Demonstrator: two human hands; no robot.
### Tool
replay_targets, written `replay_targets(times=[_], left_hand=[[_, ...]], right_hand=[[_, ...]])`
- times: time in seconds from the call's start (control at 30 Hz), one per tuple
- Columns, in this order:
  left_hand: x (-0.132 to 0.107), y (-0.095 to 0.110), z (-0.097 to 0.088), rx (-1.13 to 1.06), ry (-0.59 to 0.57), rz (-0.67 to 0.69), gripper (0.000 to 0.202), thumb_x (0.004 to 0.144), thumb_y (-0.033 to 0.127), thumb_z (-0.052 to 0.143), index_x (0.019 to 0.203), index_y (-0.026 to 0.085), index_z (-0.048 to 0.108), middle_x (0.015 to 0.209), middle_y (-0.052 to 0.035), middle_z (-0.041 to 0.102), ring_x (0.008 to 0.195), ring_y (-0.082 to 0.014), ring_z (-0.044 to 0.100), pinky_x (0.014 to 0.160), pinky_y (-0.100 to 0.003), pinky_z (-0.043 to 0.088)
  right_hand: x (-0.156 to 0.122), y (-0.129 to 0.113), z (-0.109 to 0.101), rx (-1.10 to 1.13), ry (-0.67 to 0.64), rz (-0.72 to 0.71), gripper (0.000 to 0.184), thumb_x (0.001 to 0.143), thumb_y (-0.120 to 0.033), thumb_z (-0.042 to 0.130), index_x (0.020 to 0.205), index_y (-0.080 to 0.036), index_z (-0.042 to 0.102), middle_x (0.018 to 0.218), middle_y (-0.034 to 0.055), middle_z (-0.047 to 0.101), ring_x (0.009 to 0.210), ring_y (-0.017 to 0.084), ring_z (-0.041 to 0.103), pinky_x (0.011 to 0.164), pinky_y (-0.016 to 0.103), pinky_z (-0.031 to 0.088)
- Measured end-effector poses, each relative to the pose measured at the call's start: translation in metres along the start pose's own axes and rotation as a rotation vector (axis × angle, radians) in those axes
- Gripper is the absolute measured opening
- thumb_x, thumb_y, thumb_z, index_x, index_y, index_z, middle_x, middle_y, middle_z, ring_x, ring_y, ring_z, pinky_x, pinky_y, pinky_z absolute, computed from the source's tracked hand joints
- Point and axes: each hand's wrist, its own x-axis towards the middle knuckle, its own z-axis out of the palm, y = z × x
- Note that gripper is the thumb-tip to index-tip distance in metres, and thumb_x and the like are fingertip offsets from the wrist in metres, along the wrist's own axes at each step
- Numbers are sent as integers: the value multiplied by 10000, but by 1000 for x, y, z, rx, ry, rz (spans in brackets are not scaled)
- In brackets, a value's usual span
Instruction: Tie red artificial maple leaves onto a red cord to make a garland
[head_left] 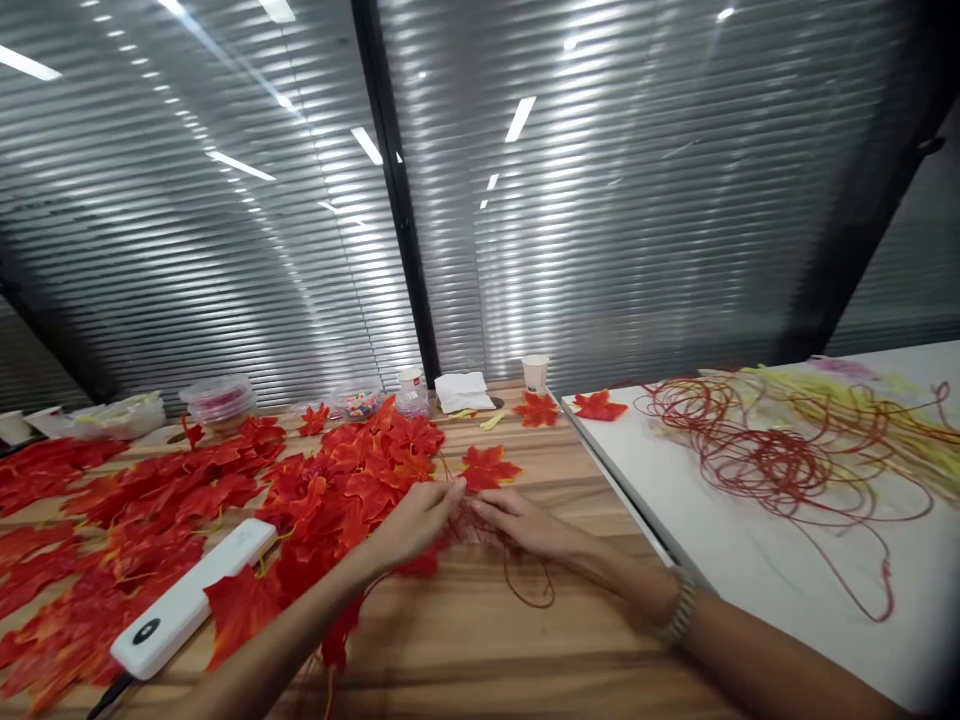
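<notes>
My left hand (pixel 424 515) and my right hand (pixel 525 522) meet over the wooden table, fingertips pinched close together on a thin red cord (pixel 551 590). A loop of this cord hangs below my right hand and rests near the table top. Some of the cord between my fingers is blurred and partly hidden. A heap of red artificial maple leaves (pixel 352 490) lies right beside my left hand and under my left forearm. Just beyond my fingertips sits a single red maple leaf (pixel 489 467).
A white power bank (pixel 195 595) with a black cable lies among leaves at left. Along the back stand plastic tubs (pixel 219 402), a bead container (pixel 358 402), a paper cup (pixel 535 373) and white paper (pixel 463 391). Tangled red cord (pixel 780 462) covers part of the white table (pixel 720 550) at right.
</notes>
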Motion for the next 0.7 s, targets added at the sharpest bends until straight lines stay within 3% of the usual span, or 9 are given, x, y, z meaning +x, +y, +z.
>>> replay_targets(times=[0.13, 0.2, 0.3, 0.43, 0.53, 0.6, 0.7], left_hand=[[34, -16, -28, 538, 135, 35, 243, 816, 269, 379, 737, 146, 573, 718, -78, 608, 714, -192, 573, 675, -277, 410], [52, -30, -33, 651, 165, 18, 183, 780, 166, 410, 825, 147, 586, 830, -96, 615, 818, -199, 565, 719, -271, 396], [71, -52, -26, 672, 241, -31, 209, 742, 128, 445, 902, 130, 580, 920, -119, 609, 881, -208, 552, 744, -274, 391], [74, -72, -6, 632, 273, -80, 198, 738, 179, 482, 884, 108, 596, 887, -135, 626, 850, -223, 567, 724, -287, 403], [69, -75, -2, 522, 331, -86, 204, 772, 206, 447, 855, 127, 616, 867, -111, 645, 800, -193, 582, 711, -269, 411], [65, -72, -10, 331, 445, -104, 221, 765, 273, 474, 820, 123, 627, 798, -95, 657, 715, -177, 589, 668, -259, 427], [61, -67, -31, -110, 706, -128, 284, 683, 363, 574, 793, 106, 626, 738, -80, 651, 675, -177, 592, 630, -267, 448]], right_hand=[[2, 20, 1, 64, 85, 87, 391, 826, -523, 333, 768, -153, 444, 625, -26, 462, 415, 43, 392, 375, 152, 325], [1, 22, 2, 10, 144, 74, 380, 838, -510, 315, 761, -159, 435, 628, -25, 463, 419, 47, 398, 377, 155, 328], [-1, 22, 4, -134, 253, 37, 365, 870, -471, 265, 730, -169, 416, 611, -20, 458, 453, 61, 423, 410, 165, 337], [-2, 22, 3, -314, 364, 20, 349, 897, -415, 222, 713, -179, 400, 592, -18, 471, 478, 75, 447, 468, 188, 340], [-2, 22, 1, -432, 397, 27, 344, 905, -382, 218, 696, -180, 402, 580, -19, 482, 495, 85, 456, 511, 204, 338], [-1, 22, -2, -503, 413, 33, 342, 906, -363, 222, 693, -178, 415, 582, -15, 492, 519, 94, 468, 540, 214, 336], [-2, 22, -5, -558, 456, 52, 329, 907, -340, 228, 720, -176, 443, 602, -8, 513, 548, 104, 484, 552, 218, 330]])
